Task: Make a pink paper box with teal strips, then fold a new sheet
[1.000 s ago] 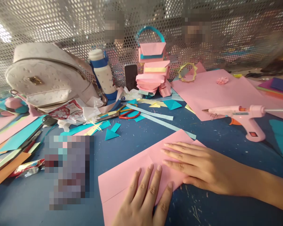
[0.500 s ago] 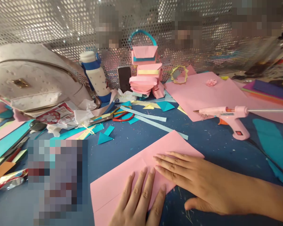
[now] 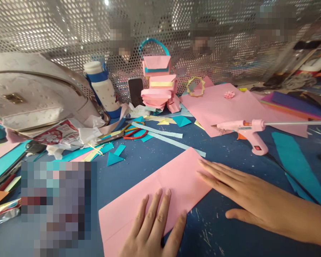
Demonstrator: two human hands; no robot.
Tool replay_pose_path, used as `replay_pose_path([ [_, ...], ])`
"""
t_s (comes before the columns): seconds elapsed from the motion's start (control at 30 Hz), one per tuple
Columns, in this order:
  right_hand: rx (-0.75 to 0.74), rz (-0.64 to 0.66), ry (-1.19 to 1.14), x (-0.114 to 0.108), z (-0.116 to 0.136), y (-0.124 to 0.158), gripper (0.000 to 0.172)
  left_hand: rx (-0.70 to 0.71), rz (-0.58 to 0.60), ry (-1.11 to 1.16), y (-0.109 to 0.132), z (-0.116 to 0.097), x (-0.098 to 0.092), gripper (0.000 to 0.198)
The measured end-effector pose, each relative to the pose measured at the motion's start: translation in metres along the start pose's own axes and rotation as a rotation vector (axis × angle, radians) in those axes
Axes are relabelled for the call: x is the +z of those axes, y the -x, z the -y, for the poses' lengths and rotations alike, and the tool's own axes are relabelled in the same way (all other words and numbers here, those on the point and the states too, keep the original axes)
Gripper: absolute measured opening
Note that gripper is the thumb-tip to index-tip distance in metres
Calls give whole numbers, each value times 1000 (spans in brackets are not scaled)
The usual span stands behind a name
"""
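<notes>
A folded pink sheet of paper (image 3: 139,191) lies aslant on the blue table in front of me, with a crease line near its lower left. My left hand (image 3: 152,228) rests flat on its lower part, fingers spread. My right hand (image 3: 235,189) lies over the sheet's right end, fingertips on the paper, fingers stretched out and thumb apart over the table. Neither hand grips anything. Part of the sheet is hidden beneath the hands.
A pink glue gun (image 3: 248,134) with a glue stick lies to the right, its cord trailing. Pale paper strips (image 3: 173,142), red-handled scissors (image 3: 135,134) and blue scraps (image 3: 115,159) lie ahead. Behind stand a bottle (image 3: 103,89), a phone (image 3: 135,92), pink paper boxes (image 3: 157,92) and a white backpack (image 3: 40,92).
My right hand has slid right along the pink paper towards its right end. My left hand stays in nearly the same place on the sheet. The view has shifted slightly.
</notes>
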State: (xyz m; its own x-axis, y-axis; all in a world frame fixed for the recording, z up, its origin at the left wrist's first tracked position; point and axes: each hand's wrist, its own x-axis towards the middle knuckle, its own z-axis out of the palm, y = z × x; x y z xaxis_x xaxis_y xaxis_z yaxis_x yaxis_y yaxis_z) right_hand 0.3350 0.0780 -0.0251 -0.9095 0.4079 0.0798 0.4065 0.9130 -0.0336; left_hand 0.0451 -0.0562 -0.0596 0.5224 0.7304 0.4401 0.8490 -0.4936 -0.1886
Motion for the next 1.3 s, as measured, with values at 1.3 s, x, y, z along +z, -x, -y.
replay_pose_path([
  [1.3, -188, -9, -86, -13, 59, -23, 70, 158, 102, 44, 11, 12, 2, 47],
])
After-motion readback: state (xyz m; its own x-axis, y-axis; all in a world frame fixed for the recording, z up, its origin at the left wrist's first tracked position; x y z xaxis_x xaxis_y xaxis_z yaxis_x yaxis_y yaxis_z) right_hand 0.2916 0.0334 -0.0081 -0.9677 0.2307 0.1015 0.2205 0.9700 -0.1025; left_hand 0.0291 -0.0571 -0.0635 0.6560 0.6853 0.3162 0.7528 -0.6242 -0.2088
